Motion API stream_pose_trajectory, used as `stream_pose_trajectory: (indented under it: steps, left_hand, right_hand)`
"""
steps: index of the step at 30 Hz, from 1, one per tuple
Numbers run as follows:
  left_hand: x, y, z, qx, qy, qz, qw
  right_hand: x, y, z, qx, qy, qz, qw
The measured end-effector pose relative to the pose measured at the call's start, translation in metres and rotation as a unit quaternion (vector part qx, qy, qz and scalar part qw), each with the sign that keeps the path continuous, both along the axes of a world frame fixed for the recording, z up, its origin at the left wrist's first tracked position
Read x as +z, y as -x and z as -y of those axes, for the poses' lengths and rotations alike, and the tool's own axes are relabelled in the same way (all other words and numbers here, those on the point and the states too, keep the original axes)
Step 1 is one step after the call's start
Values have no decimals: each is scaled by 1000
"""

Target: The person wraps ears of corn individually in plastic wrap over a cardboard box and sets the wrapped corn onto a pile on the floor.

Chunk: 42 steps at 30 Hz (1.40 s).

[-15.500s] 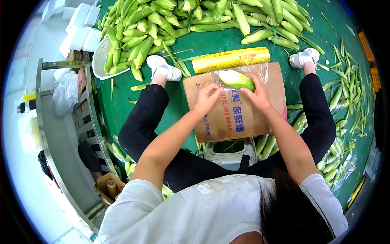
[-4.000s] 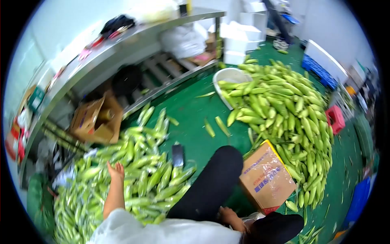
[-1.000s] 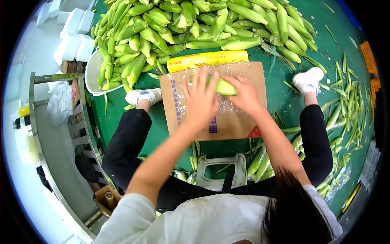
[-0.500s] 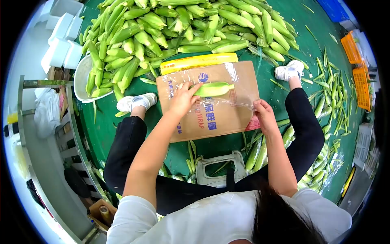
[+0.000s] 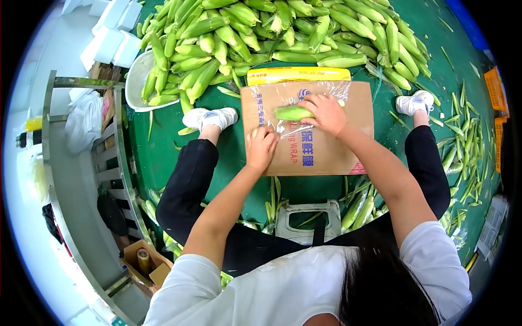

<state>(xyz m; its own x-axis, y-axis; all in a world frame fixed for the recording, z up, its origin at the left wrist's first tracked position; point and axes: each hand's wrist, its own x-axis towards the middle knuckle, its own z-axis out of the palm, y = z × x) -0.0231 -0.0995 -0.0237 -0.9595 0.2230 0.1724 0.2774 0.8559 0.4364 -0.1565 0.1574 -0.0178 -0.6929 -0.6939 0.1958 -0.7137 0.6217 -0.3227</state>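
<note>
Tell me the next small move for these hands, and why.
Probably, the left hand should fold the film snugly around the corn while the right hand steadies it. The right hand is curled over the corn on the cardboard, and the left hand is bunched beside shiny film near the corn; whether it pinches the film is hard to tell.

Spreads out as green floor (image 5: 166, 142), bearing a heap of corn (image 5: 236, 33), a white tub (image 5: 134, 87) at its edge, a cardboard box (image 5: 331, 157) topped by one ear (image 5: 289, 113), a grey stool (image 5: 296, 236), loose husk strips (image 5: 468, 138) and, apparently, film-wrapped ears (image 5: 356, 209) near the stool.
</note>
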Motion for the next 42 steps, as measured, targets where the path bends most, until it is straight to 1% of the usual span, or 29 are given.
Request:
stream_pose_trajectory:
  steps: [2,3,6,7,9,10,12,13,14,16,18,19,20,22,24,25,26,27,28,29,32,33,34,36,37,38,40,41,42]
  left_hand:
    - [-3,12,5,-25,-9,-48,998]
    - [5,14,11,-60,-54,-42,996]
    - [41,4,31,-111,-109,121,980]
    - [43,5,34,-147,-93,140,975]
    - [37,14,15,-171,-136,161,962]
    - [31,28,2,-188,-155,168,955]
    - [12,70,-22,-260,-137,122,948]
    - [4,94,-34,-285,-27,52,957]
    - [2,120,-44,-303,82,-17,949]
    - [31,176,-63,-257,206,207,921]
    - [23,244,-50,-301,148,394,856]
    - [50,261,-42,-225,106,409,878]
    - [76,273,-39,-202,50,409,889]
    - [61,276,-43,-248,37,185,950]
    - [37,260,-66,-241,-205,287,904]
    - [21,244,-79,-250,-96,161,950]
    - [0,233,-90,-284,-51,190,938]
    - [-17,221,-99,-277,-20,217,936]
    - [-25,211,-108,-272,10,244,931]
    - [-30,209,-113,-258,10,221,941]
    - [-33,195,-118,-235,42,146,960]
    - [-34,186,-118,-238,77,114,961]
    - [-25,188,-122,-243,114,74,961]
    - [-8,180,-129,-246,154,66,955]
    - [-9,178,-130,-246,160,48,955]
    - [-11,172,-128,-247,166,33,954]
    - [-11,160,-126,-239,147,-3,960]
    - [-13,155,-132,-227,131,-17,965]
    - [-14,152,-138,-216,120,-24,969]
  right_hand:
    - [4,0,-1,-9,8,26,1000]
    - [3,-3,-6,-12,23,45,999]
    - [5,-38,-17,4,59,76,995]
    - [9,-54,-19,8,51,99,994]
    - [10,-80,-18,6,30,134,990]
    - [5,-80,-15,-4,45,102,994]
    - [-5,-70,-7,-28,74,35,996]
    - [2,-59,0,-75,68,-24,995]
    - [0,-45,8,-124,54,-20,991]
    - [-2,-12,21,-219,28,-17,975]
    - [15,23,25,-280,99,177,938]
    - [19,34,26,-306,135,273,902]
    - [18,30,27,-241,104,232,937]
    - [17,7,25,-104,35,146,983]
    - [24,-5,21,-53,-38,83,994]
    - [28,-10,21,-28,-75,53,995]
    - [17,-9,23,-22,-65,49,996]
    - [-3,-5,27,-16,-56,45,997]
    - [1,-3,31,-12,-47,41,998]
    - [7,-3,28,-22,-67,197,978]
    - [36,0,24,6,-68,368,927]
    - [49,8,29,38,-157,397,904]
    - [49,5,31,86,-162,424,887]
    - [38,-5,35,177,-171,462,852]
    - [38,-30,39,172,-280,656,679]
    - [69,-85,20,79,-167,748,638]
    - [26,-186,18,147,-64,758,632]
    - [36,-222,6,123,8,734,667]
    - [83,-224,-8,188,-38,705,683]
